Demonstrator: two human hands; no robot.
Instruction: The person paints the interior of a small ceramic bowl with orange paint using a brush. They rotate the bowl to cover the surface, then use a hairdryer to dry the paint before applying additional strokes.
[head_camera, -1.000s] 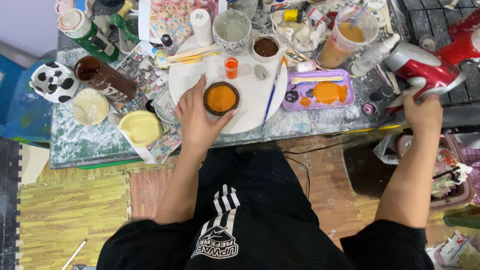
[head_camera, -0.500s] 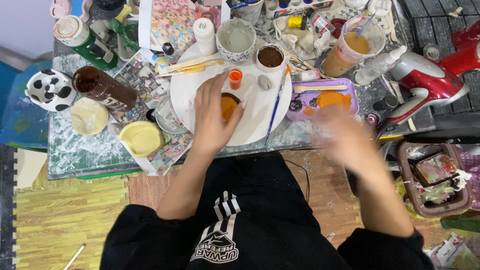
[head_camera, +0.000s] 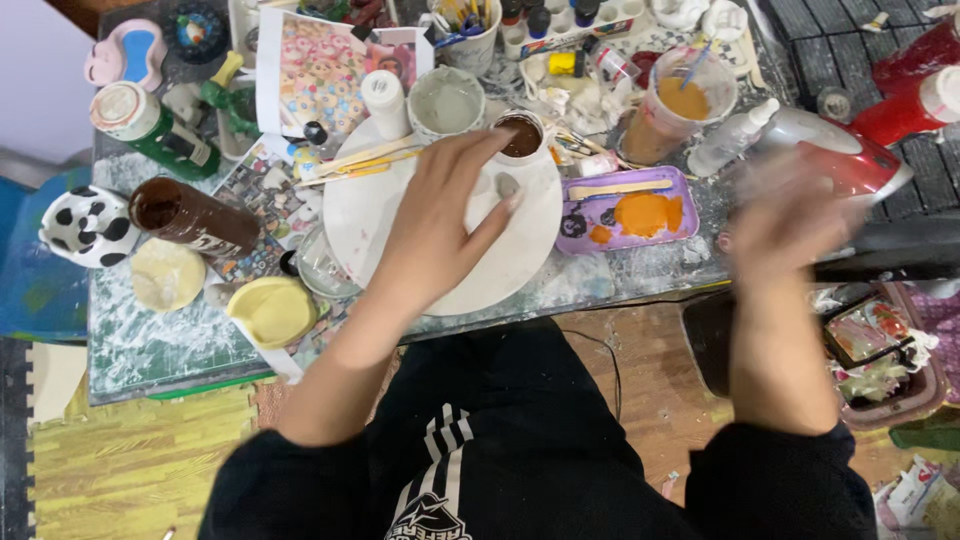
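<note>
The round white ceramic plate (head_camera: 345, 215) lies at the centre of the paint-spattered table (head_camera: 150, 340). The left hand (head_camera: 440, 225) is over it. The purple rectangular plastic palette (head_camera: 630, 210) lies right of the plate; the brown glass bottle (head_camera: 190, 215) lies left.

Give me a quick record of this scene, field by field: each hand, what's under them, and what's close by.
left hand: spread open over the white round board, fingertips near the small cup of brown paint
right hand: blurred, above the table edge near the red and white appliance; cannot tell if it holds anything
nearby: purple tray with orange paint, yellow lid, brown bottle lying down
</note>
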